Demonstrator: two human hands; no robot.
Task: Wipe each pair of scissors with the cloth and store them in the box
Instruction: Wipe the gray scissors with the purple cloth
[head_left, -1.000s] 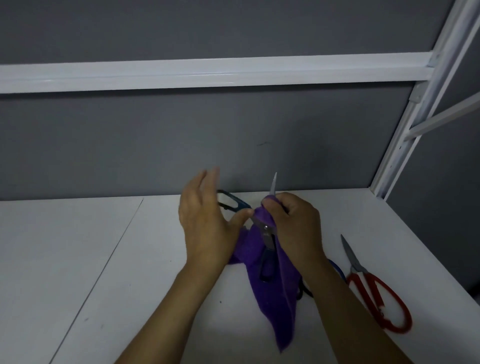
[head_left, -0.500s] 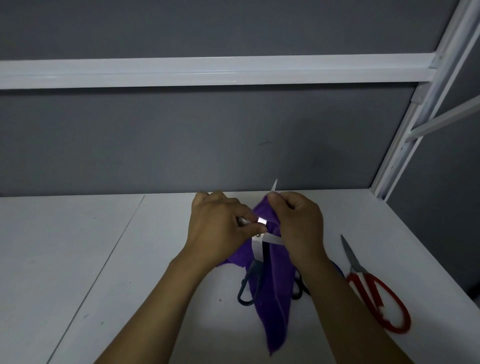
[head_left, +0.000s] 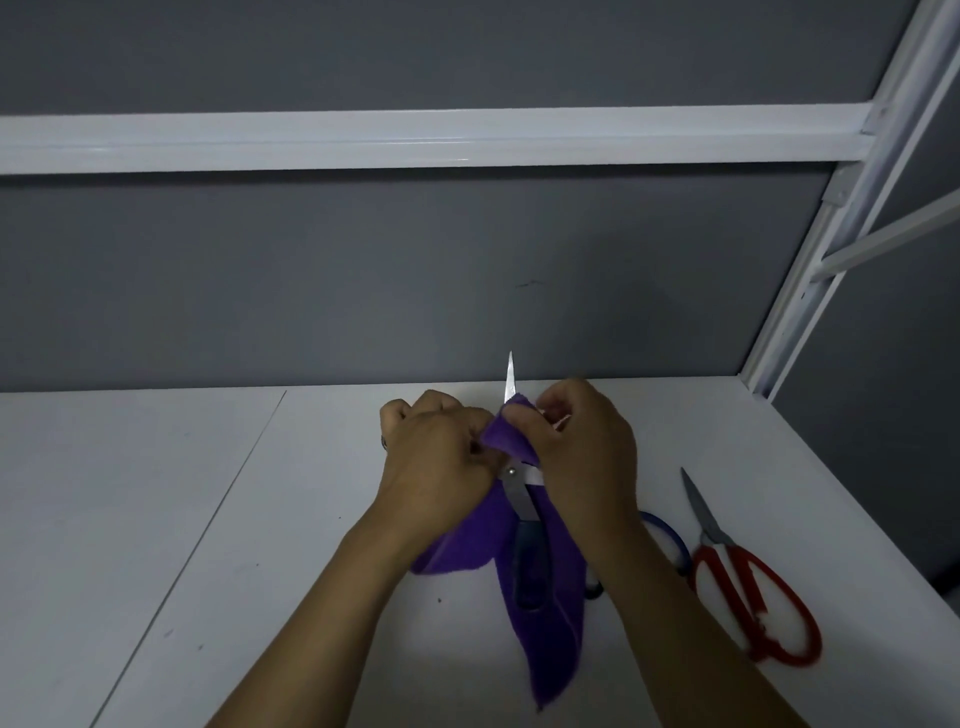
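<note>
A pair of dark-handled scissors (head_left: 521, 499) is held above the white table, one blade tip pointing up. My left hand (head_left: 436, 462) is closed on the scissors near the pivot. My right hand (head_left: 582, 452) pinches the purple cloth (head_left: 545, 623) around the raised blade, and the rest of the cloth hangs down over the handle. Red-handled scissors (head_left: 748, 587) lie shut on the table to the right. A blue-handled pair (head_left: 667, 540) lies partly hidden behind my right forearm. No box is in view.
The white table (head_left: 156, 545) meets a grey back wall. A white rail (head_left: 415, 137) runs across above, and a white frame post (head_left: 810, 291) rises at the table's right rear corner. The table's right edge lies just beyond the red scissors.
My left hand went from open beside the scissors to closed on them. The scissors turned so one blade points up, and my right hand moved the cloth up around that blade.
</note>
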